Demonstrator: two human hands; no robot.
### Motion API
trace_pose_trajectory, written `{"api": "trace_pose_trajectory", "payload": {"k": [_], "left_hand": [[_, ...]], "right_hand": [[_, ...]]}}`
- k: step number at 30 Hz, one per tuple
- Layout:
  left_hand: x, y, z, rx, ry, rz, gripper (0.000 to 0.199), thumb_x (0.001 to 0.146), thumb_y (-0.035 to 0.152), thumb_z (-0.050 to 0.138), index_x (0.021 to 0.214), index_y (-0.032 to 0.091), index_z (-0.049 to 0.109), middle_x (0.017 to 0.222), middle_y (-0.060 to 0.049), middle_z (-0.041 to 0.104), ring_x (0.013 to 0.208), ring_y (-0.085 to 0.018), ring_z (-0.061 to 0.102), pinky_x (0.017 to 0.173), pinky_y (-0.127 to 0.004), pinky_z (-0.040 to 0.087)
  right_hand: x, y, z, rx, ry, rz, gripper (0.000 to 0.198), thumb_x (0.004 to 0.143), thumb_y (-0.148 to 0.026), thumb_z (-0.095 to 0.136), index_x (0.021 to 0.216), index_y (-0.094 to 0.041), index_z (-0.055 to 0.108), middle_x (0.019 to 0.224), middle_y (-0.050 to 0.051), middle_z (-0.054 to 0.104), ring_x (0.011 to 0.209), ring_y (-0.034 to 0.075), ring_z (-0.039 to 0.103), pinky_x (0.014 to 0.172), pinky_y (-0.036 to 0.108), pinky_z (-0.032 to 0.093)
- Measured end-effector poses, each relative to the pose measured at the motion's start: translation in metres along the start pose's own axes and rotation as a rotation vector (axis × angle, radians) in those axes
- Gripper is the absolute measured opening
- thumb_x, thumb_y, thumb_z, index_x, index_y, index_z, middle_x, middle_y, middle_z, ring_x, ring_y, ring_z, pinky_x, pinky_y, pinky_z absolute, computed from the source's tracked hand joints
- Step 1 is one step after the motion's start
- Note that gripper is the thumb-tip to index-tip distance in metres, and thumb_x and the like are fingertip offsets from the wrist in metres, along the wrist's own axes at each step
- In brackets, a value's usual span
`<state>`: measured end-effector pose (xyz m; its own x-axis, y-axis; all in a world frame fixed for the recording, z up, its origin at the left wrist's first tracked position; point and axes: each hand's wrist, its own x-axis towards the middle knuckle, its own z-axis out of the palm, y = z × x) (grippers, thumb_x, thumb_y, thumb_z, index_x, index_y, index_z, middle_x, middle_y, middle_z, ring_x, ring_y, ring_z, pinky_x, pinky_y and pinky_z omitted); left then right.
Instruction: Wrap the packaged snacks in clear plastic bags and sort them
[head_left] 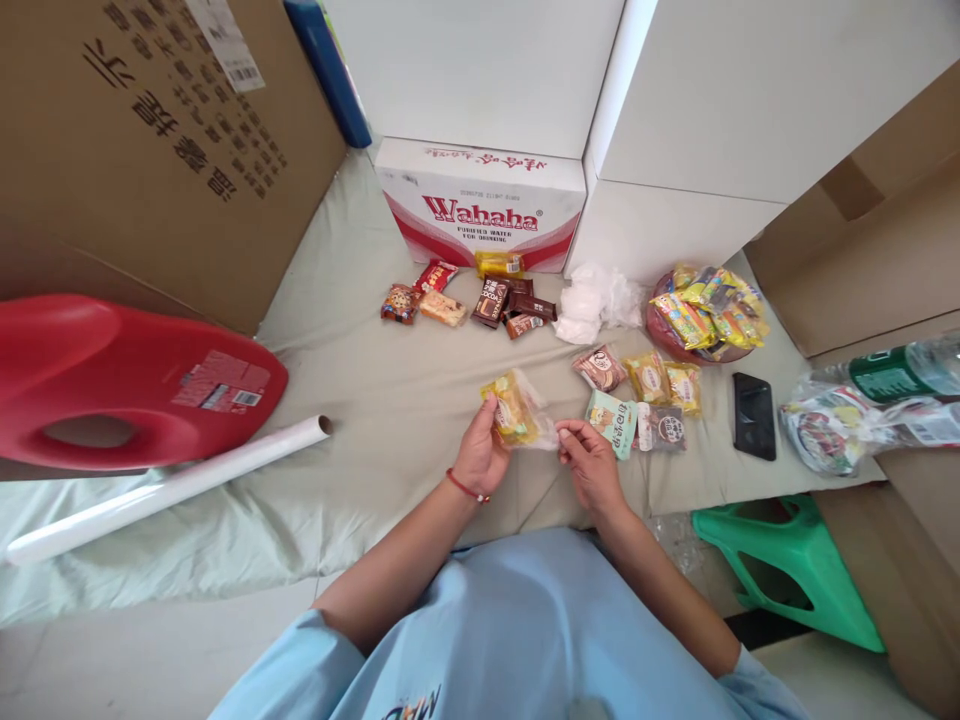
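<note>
In my left hand (482, 452) is a yellow snack packet (508, 408), gripped between thumb and fingers, with a clear plastic bag (534, 398) around or behind it. My right hand (592, 467) pinches the lower right edge of that bag. Just beyond my right fingers lie a pale green packet (613, 422) and a clear packet with brown contents (663, 428). Behind these are a brown packet (599, 369) and two yellow packets (648, 379). Whether the yellow packet sits fully inside the bag I cannot tell.
Chocolate-brown packets (491, 300) and a red packet (436, 275) lie before a Wahaba carton (484, 205). Crumpled white plastic (589, 303) adjoins a heaped snack bowl (658, 335). A phone (754, 416) lies right; a white roll (172, 487) and red plastic object (150, 365) lie left.
</note>
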<state>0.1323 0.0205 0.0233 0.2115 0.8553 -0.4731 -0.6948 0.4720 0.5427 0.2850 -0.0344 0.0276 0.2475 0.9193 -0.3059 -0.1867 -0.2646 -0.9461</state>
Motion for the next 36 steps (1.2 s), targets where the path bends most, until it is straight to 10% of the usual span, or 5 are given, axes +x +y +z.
{"api": "trace_pose_trajectory", "payload": {"k": [7, 14, 23, 29, 36], "left_hand": [[0.0, 0.012, -0.01, -0.133, -0.047, -0.012, 0.035, 0.094, 0.049, 0.069, 0.122, 0.029, 0.071, 0.125, -0.001, 0.075, 0.118, -0.02, 0.069, 0.095, -0.034, 0.058], [-0.005, 0.009, -0.008, -0.079, -0.028, 0.096, 0.04, 0.08, 0.048, 0.085, 0.109, 0.023, 0.075, 0.108, 0.0, 0.079, 0.099, -0.015, 0.073, 0.09, -0.026, 0.056], [-0.023, 0.005, -0.004, 0.368, -0.174, 0.02, 0.06, 0.079, 0.072, 0.072, 0.098, 0.015, 0.075, 0.083, -0.005, 0.074, 0.073, -0.018, 0.066, 0.07, -0.03, 0.052], [-0.023, 0.0, -0.008, 0.896, -0.07, 0.33, 0.046, 0.082, 0.064, 0.073, 0.085, 0.018, 0.073, 0.116, -0.01, 0.061, 0.113, -0.025, 0.056, 0.101, -0.035, 0.047], [-0.023, 0.009, -0.017, 0.261, -0.001, 0.059, 0.042, 0.077, 0.056, 0.08, 0.094, 0.018, 0.07, 0.088, 0.0, 0.069, 0.079, -0.014, 0.064, 0.076, -0.026, 0.053]], "right_hand": [[0.002, -0.012, -0.008, 0.094, 0.082, 0.115, 0.045, 0.078, -0.06, 0.074, 0.106, -0.025, 0.067, 0.082, -0.001, 0.059, 0.06, 0.011, 0.05, 0.045, 0.022, 0.036], [0.008, -0.01, -0.003, 0.249, -0.209, 0.506, 0.04, 0.067, -0.043, 0.091, 0.092, -0.018, 0.072, 0.081, 0.004, 0.072, 0.058, 0.01, 0.057, 0.042, 0.018, 0.04], [0.027, -0.006, 0.013, 0.351, -0.152, 0.336, 0.038, 0.052, -0.033, 0.097, 0.078, -0.019, 0.074, 0.071, -0.002, 0.069, 0.059, 0.011, 0.058, 0.054, 0.022, 0.048], [0.033, -0.016, 0.022, 0.328, -0.141, 0.229, 0.034, 0.058, -0.035, 0.094, 0.079, -0.02, 0.072, 0.071, -0.002, 0.067, 0.062, 0.011, 0.056, 0.058, 0.023, 0.045], [0.04, -0.036, 0.004, 0.262, -0.107, 0.21, 0.04, 0.062, -0.045, 0.092, 0.084, -0.019, 0.07, 0.075, -0.002, 0.062, 0.062, 0.008, 0.05, 0.051, 0.019, 0.041]]}}
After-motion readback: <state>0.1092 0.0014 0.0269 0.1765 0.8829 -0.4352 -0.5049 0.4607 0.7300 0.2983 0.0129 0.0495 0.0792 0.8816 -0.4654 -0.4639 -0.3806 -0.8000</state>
